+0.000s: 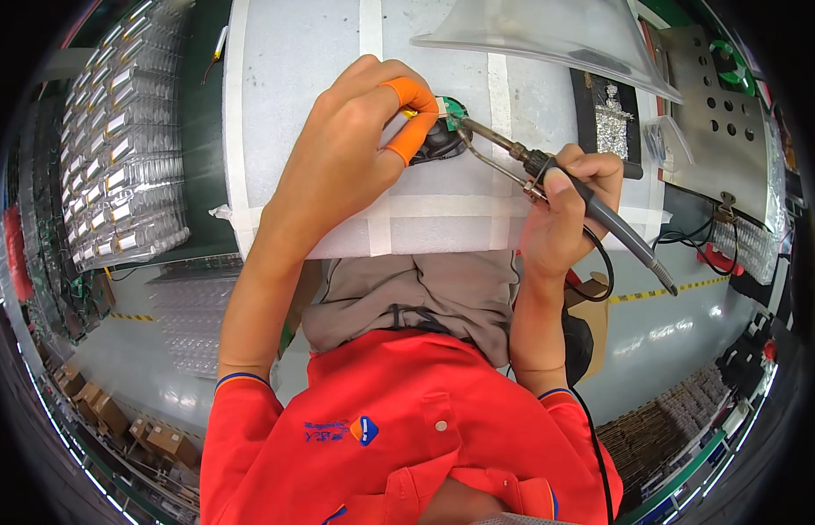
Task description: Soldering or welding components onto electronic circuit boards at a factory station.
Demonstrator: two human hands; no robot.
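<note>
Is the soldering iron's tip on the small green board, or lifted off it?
On it, as far as the view shows: the soldering iron in the right hand has its tip meeting the green board edge.

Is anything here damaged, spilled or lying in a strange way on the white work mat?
Nothing stands out. The left hand holds a small black part with a green board on the white mat, and the right hand brings the soldering iron tip to it.
</note>
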